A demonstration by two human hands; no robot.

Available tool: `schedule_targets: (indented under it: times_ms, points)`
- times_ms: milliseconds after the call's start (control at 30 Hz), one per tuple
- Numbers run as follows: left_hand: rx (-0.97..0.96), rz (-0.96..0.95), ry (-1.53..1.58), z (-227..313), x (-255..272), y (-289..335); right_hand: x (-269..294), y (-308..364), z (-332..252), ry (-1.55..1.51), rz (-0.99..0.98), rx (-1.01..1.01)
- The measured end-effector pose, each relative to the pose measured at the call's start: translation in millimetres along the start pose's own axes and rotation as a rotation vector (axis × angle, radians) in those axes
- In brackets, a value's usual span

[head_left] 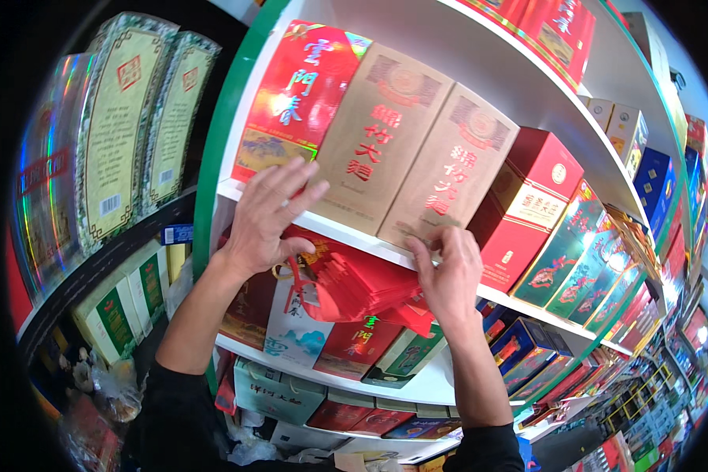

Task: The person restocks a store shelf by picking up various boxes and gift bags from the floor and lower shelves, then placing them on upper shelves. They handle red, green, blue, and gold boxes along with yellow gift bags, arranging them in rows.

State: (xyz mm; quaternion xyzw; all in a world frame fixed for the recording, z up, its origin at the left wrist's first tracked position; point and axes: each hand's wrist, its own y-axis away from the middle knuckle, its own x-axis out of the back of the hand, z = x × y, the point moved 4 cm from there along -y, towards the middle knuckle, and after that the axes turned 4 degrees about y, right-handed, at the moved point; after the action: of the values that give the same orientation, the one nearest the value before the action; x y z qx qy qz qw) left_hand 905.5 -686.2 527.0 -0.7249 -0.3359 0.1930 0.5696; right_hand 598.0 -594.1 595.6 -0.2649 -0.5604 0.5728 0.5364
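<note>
My left hand [279,208] is open, its fingers spread in front of the lower part of a red box [303,94] at the shelf's left end. Beside that box stand two tan cardboard boxes with red lettering, a left one [381,134] and a right one [455,161]. My right hand [452,271] is at the bottom of the right tan box, fingers curled in and thumb close to them; whatever lies between them is hidden. Between my wrists, under the shelf edge, hangs a stack of folded red bags [362,279], near my left thumb.
A red and gold box [527,208] and several green boxes [562,252] continue the row rightward. Boxes [346,346] fill the shelf below. The white shelf has a green side edge [212,157]. Tall pale boxes [126,126] stand on another rack at left, above plastic bags [118,389].
</note>
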Motion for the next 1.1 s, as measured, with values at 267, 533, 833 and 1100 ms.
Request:
schedule_targets:
  times_ms: [267,533,833,1100]
  points:
    - [-0.001,-0.005,-0.074,17.6,-16.8,-11.6,-26.3,-4.1,12.8,0.04,0.02,-0.028]
    - [0.032,-0.023,-0.125,18.2,-21.9,-15.9,-32.2,-3.3,27.9,-0.099,-0.137,-0.282]
    - [0.138,0.085,0.124,14.9,-8.9,-17.1,-44.0,-29.1,60.6,-0.96,-0.037,-0.687]
    - [0.311,0.187,0.215,15.7,-6.9,-17.5,-64.1,-46.4,78.4,-1.405,-0.055,-0.911]
